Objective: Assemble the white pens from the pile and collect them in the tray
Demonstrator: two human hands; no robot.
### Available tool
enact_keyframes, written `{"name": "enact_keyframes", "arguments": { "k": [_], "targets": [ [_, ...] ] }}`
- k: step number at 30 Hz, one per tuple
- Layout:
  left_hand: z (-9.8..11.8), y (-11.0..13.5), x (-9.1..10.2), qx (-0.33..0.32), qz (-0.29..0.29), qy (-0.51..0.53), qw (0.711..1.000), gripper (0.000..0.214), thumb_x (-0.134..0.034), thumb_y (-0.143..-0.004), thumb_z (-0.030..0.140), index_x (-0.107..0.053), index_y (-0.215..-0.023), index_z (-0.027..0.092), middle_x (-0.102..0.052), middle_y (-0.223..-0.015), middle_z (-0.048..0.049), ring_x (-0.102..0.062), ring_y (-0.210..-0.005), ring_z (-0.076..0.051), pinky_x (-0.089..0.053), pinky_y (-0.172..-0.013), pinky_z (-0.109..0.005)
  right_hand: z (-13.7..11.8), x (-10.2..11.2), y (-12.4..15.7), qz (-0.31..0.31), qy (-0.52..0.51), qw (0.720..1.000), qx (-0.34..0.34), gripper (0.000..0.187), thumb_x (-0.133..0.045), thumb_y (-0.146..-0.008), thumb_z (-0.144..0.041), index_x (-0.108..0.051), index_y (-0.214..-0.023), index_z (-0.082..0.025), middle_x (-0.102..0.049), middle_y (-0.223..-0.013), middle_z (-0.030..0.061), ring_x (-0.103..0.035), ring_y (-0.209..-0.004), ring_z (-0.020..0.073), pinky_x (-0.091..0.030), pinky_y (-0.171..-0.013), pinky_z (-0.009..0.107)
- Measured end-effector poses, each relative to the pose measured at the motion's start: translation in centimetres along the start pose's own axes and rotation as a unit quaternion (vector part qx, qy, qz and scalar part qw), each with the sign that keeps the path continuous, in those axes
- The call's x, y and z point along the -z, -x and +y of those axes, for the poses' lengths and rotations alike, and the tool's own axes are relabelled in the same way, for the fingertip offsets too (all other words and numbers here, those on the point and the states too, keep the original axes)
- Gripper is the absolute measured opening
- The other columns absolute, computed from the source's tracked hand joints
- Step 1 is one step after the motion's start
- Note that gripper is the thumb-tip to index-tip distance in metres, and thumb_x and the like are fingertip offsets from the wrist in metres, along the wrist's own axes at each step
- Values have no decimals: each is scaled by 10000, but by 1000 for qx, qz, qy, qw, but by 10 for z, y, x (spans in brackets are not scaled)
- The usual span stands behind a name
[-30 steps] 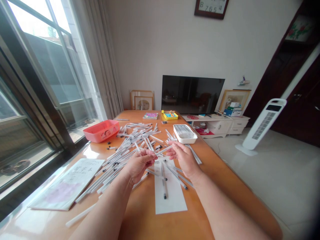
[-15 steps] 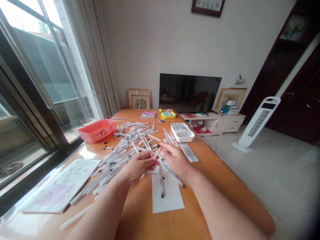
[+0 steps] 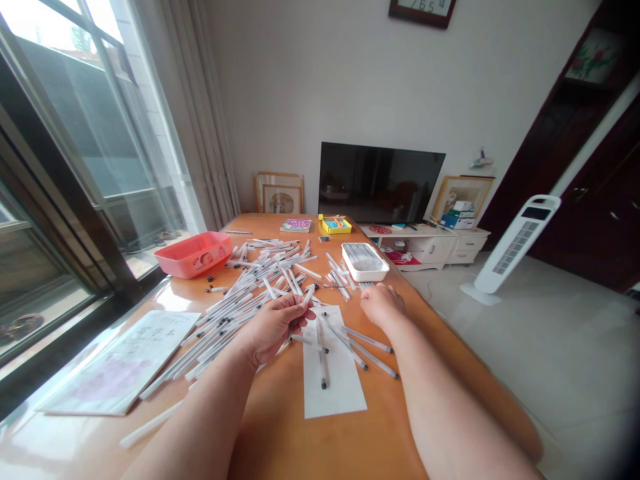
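My left hand (image 3: 286,320) is closed around a translucent pen barrel (image 3: 309,293), its upper end poking out past the thumb. To the right, my right hand (image 3: 383,305) curls its fingers over a row of grey tubes (image 3: 367,285) just in front of the white tray (image 3: 364,263). What its fingers grip is hidden; a thin dark line lies just left of them. Between the arms a white sheet of paper (image 3: 335,393) has pens with black ends (image 3: 323,363) across it. A large heap of clear pens and barrels (image 3: 225,320) spreads left of my left hand.
A red plastic basket (image 3: 195,257) stands at the table's left edge, behind a notebook (image 3: 120,363). Farther back are a small book (image 3: 295,225) and a yellow box (image 3: 336,227). The table's right edge borders the floor, where a tower fan (image 3: 515,250) stands.
My right hand has moved away from my left hand, rightward to the grey tubes by the tray. My left hand keeps the barrel in nearly the same place. The view has shifted slightly.
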State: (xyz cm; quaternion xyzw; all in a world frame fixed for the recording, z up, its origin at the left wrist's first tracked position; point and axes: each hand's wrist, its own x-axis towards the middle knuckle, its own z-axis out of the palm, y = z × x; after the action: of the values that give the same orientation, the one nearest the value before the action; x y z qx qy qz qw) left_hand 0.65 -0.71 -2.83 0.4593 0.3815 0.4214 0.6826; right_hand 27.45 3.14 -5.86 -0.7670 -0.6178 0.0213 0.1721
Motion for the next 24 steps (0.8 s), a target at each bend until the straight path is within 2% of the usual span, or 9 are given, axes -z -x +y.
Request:
{"name": "enact_keyframes", "arguments": {
  "k": [4,8,11,13,16,18,20,24],
  "targets": [
    [2,2,-1,1,-2,3,1000,232,-803,-760,332,-693,-824,138,-697,-781,-90,-540,-591,-102,-362,-558,-226,-3,-4,-2,-10,11,1000,-1,180,-631,-754,-177,-777,-822,-258,-682,-1044,136,-567,-1026,321,-397,-813,418],
    [3,3,-2,0,-7,5,1000,238,-796,-762,332,-695,-847,135,-697,-791,-95,-543,-600,-107,-359,-560,-231,-4,-4,1,-4,-6,1000,9,132,-615,-769,-177,-736,-769,-231,-690,-952,123,-583,-956,282,-393,-752,364],
    [4,4,-3,1,-15,6,1000,266,-773,-783,366,-695,-877,130,-695,-793,-95,-536,-606,-108,-352,-558,-234,-11,-3,9,-8,-141,989,38,97,-592,-810,-239,-683,-780,-221,-668,-776,57,-577,-757,208,-387,-666,316],
    [4,5,-4,2,-23,1,1000,294,-752,-802,399,-693,-893,126,-692,-787,-93,-530,-608,-109,-346,-559,-237,-21,1,17,-18,-301,951,69,97,-611,-816,-296,-662,-832,-215,-645,-734,20,-555,-692,178,-398,-647,297],
    [5,6,-5,5,-34,-13,999,307,-732,-821,416,-683,-898,123,-688,-784,-88,-519,-617,-107,-341,-573,-238,-38,12,33,-82,-512,847,112,209,-674,-802,-360,-659,-949,-213,-648,-828,15,-566,-751,170,-424,-658,280],
    [6,7,-6,3,-41,-22,999,297,-722,-832,413,-677,-896,127,-688,-787,-84,-511,-623,-104,-339,-587,-237,-47,21,42,-131,-588,790,112,242,-712,-781,-368,-670,-959,-210,-634,-839,10,-541,-736,154,-422,-656,275],
    [6,8,-6,2,-54,-30,998,286,-713,-842,413,-671,-888,134,-689,-787,-78,-504,-624,-102,-339,-601,-240,-52,29,47,-148,-620,764,100,225,-720,-775,-351,-702,-939,-198,-618,-809,8,-515,-723,142,-422,-687,284],
    [5,8,-5,5,-77,-48,996,282,-701,-854,421,-667,-881,143,-693,-803,-73,-494,-621,-97,-338,-617,-245,-52,36,48,-162,-654,735,78,196,-715,-772,-299,-735,-927,-180,-593,-753,4,-493,-715,136,-413,-720,298]
  ]
}}
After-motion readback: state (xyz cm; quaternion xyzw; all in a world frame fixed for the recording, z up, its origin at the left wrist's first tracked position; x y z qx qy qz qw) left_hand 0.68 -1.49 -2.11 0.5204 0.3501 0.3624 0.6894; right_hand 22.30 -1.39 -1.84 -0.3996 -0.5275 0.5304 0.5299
